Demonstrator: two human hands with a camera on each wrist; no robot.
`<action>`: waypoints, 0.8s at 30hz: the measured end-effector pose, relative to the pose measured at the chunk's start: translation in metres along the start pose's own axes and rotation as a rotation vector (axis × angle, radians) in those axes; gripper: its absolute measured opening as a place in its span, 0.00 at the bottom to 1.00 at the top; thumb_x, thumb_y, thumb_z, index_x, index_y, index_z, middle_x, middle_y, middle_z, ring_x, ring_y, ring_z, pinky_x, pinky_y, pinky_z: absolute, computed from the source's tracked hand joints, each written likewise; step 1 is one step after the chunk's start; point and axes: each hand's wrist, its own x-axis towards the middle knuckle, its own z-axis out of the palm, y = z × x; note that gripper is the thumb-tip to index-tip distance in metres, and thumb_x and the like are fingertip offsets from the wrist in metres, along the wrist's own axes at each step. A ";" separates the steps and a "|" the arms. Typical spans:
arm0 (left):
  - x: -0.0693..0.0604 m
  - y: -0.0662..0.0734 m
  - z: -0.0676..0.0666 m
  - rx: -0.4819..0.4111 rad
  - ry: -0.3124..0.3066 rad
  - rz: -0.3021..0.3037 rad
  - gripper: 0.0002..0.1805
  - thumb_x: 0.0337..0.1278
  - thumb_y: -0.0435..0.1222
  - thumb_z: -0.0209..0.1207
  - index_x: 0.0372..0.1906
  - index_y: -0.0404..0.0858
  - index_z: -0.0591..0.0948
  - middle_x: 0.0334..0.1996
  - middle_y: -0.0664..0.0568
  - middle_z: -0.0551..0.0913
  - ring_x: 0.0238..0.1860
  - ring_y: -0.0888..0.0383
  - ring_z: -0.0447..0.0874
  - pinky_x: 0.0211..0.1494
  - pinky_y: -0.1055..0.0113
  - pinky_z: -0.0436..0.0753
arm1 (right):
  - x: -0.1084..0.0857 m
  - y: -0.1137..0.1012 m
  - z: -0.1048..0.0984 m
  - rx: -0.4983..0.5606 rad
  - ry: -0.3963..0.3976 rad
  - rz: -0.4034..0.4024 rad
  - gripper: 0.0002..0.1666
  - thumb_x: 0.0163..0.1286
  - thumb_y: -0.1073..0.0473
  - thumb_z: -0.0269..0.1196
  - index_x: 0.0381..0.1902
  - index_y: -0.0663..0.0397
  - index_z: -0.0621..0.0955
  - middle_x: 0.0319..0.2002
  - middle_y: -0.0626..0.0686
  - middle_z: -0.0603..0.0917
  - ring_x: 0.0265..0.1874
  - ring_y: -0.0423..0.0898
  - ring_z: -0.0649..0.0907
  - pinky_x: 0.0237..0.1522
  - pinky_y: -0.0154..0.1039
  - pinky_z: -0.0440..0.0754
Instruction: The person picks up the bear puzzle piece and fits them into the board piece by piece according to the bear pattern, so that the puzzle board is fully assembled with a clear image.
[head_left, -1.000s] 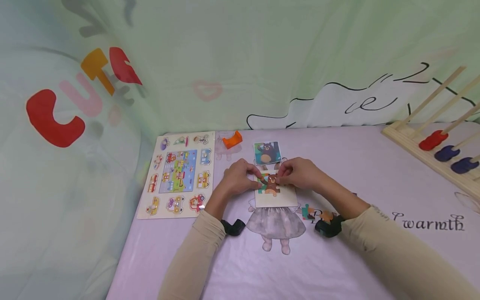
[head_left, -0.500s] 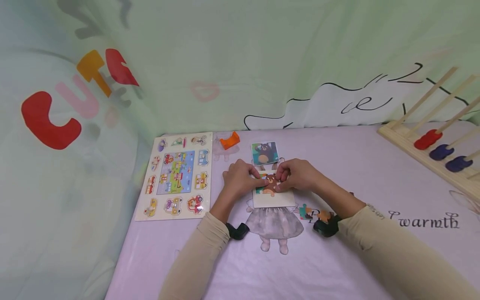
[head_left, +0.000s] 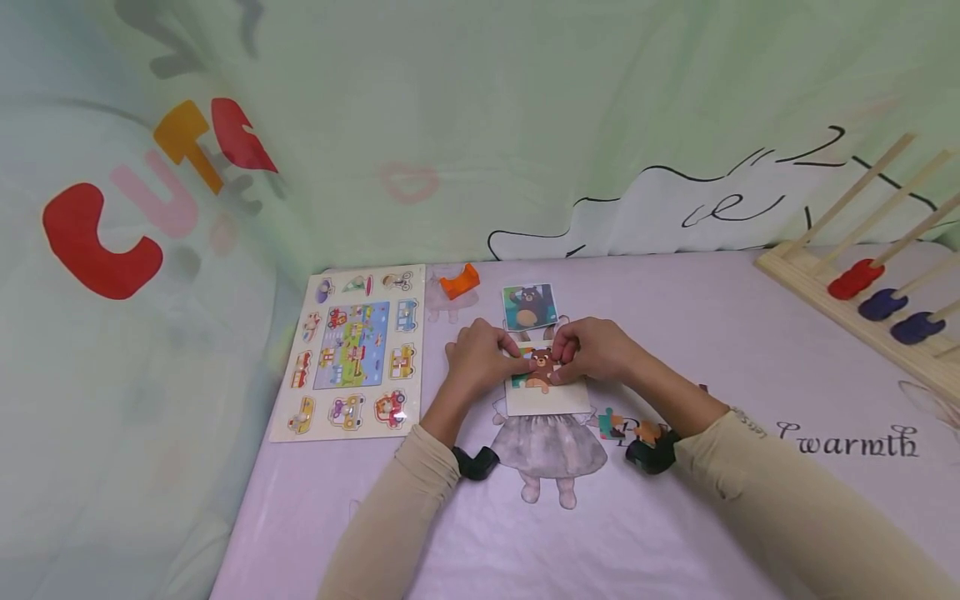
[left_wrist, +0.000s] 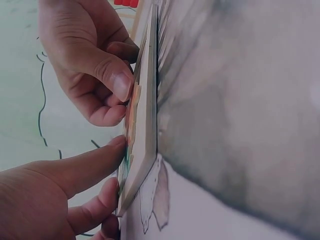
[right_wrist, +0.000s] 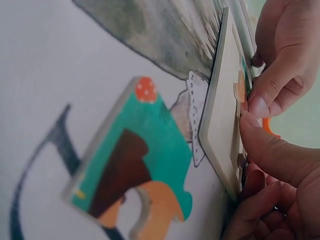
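Observation:
In the head view a pale puzzle board (head_left: 547, 405) lies on the cloth, bear-picture pieces (head_left: 542, 363) on its upper part. My left hand (head_left: 478, 360) rests its thumb on them, fingers curled at the board's far edge. From the right, my right hand (head_left: 606, 352) presses its thumb on the bear's right side, index finger curled just above. The left wrist view shows both thumbs nearly meeting over the thin board (left_wrist: 145, 130). Loose pieces lie right of the board; a teal one (right_wrist: 162, 135) shows large in the right wrist view. Fingers hide part of the picture.
A bear picture card (head_left: 529, 307) lies just beyond the board, an orange curved object (head_left: 460, 282) to its left. A vehicle puzzle tray (head_left: 411, 392) stands at the left. A wooden bead frame (head_left: 795, 275) is at the far right; curtains border the table.
Since one second ago, my left thumb has shifted right onto the bear and my right thumb has come down lower on it. The picture pieces appear closer together. The view has shifted slightly.

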 end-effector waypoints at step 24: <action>0.000 -0.001 0.002 -0.006 0.007 0.007 0.17 0.45 0.53 0.77 0.20 0.49 0.84 0.39 0.51 0.74 0.43 0.51 0.70 0.48 0.50 0.61 | 0.002 0.002 0.001 0.000 0.009 0.001 0.18 0.55 0.55 0.79 0.35 0.54 0.82 0.27 0.50 0.77 0.32 0.47 0.76 0.36 0.39 0.72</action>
